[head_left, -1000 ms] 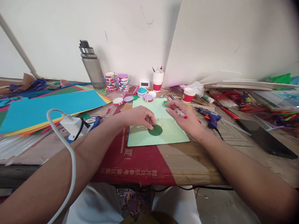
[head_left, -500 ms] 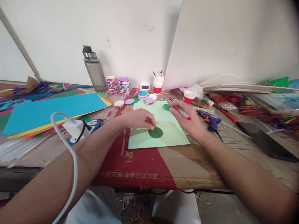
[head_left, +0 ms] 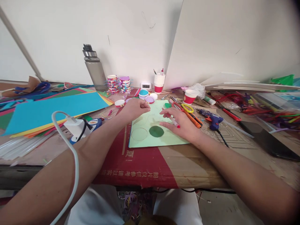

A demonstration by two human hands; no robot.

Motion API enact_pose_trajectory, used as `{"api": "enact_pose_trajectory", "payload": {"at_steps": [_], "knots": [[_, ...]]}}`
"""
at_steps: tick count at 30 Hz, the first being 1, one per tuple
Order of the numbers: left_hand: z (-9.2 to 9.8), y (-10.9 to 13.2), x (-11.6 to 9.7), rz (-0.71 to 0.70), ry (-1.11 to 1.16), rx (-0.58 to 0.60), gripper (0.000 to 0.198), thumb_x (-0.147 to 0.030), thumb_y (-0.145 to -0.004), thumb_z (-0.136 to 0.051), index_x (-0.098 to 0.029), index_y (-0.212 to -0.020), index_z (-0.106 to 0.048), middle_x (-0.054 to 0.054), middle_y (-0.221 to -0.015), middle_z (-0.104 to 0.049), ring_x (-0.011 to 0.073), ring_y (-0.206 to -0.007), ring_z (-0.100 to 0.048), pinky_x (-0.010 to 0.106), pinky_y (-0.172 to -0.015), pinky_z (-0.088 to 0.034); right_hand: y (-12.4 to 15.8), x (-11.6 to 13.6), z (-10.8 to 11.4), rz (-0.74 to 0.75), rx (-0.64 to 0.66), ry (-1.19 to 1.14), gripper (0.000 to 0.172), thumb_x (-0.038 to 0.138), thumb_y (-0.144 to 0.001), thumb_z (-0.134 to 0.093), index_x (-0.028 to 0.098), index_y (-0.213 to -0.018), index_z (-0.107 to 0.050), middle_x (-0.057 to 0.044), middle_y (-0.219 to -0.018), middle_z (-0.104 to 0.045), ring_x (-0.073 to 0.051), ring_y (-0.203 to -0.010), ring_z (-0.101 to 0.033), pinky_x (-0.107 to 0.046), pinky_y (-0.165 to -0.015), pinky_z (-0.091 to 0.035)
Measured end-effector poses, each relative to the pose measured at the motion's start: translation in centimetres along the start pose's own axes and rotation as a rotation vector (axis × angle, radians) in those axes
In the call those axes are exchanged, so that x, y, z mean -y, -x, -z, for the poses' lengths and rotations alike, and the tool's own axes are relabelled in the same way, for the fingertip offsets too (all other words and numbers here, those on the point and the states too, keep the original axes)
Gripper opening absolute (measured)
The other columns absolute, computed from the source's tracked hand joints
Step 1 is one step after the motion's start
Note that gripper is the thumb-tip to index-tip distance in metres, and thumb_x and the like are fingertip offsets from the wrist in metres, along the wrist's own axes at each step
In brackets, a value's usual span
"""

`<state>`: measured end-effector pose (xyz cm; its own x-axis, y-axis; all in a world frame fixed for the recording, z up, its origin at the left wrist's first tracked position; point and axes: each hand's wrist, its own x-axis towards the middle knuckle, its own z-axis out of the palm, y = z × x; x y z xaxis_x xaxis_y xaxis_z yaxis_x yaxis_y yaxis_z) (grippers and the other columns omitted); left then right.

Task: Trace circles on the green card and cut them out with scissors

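A light green sheet of paper (head_left: 145, 143) lies on the red and brown cardboard, with pencil-like circle outlines on it. On its near half rests a dark green paper disc (head_left: 156, 131), and a brighter green piece (head_left: 167, 105) is near the far right edge. My left hand (head_left: 137, 109) hovers over the sheet's far left part, thumb and fingertips together; whatever they may hold is hidden. Over the right side, my right hand (head_left: 180, 122) keeps a clear-barrelled pen with a red end (head_left: 173, 120) between its fingers, thumb stretched out near the disc.
Scissors with yellow handles (head_left: 187, 108), an orange cutter (head_left: 195, 119) and a blue glue gun (head_left: 213, 121) lie to the right. Behind stand paper cups (head_left: 159, 83), a small clock (head_left: 146, 86) and a bottle (head_left: 95, 70). Coloured sheets (head_left: 58, 107) and a white plug (head_left: 74, 128) are left.
My left hand has left the dark green disc and moved away toward the far side. My right hand has come left and nearer with the pen, uncovering the scissors and cutter.
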<state>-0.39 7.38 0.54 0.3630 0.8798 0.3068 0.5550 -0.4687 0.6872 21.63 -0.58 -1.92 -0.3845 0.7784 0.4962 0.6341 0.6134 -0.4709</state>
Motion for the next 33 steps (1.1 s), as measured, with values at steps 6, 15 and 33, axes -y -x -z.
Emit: {"api": "enact_pose_trajectory", "payload": {"at_steps": [6,15,33], "knots": [[-0.1,0.1,-0.1,0.003,-0.002,-0.008,0.006,-0.022,-0.069,-0.072,-0.021,-0.064,-0.072,0.001,-0.064,-0.07,0.0151,-0.062,-0.061,0.025,-0.061,-0.043,0.0,-0.1,-0.6,0.014,0.123,0.056,0.032,0.036,-0.086,-0.071,0.021,-0.111,-0.061,-0.008,-0.099,-0.065,-0.024,-0.097,-0.061,-0.04,-0.089,-0.048],[-0.1,0.2,-0.5,-0.004,-0.042,0.036,0.006,-0.023,-0.07,-0.072,-0.02,-0.064,-0.073,0.002,-0.066,-0.071,0.0151,-0.061,-0.06,0.026,-0.06,-0.041,0.1,-0.4,-0.9,0.016,0.135,0.056,0.031,0.034,-0.085,-0.072,0.023,-0.112,-0.06,-0.008,-0.104,-0.066,-0.025,-0.099,-0.06,-0.041,-0.09,-0.047],[1.5,1.6,-3.3,-0.172,-0.049,0.711,0.009,-0.026,-0.072,-0.076,-0.033,-0.073,-0.081,-0.001,-0.077,-0.077,0.0171,-0.069,-0.068,0.023,-0.063,-0.042,0.0,-0.3,-0.9,0.012,0.161,0.083,0.03,0.034,-0.084,-0.073,0.021,-0.108,-0.062,-0.009,-0.1,-0.066,-0.026,-0.099,-0.061,-0.038,-0.085,-0.048]]}}
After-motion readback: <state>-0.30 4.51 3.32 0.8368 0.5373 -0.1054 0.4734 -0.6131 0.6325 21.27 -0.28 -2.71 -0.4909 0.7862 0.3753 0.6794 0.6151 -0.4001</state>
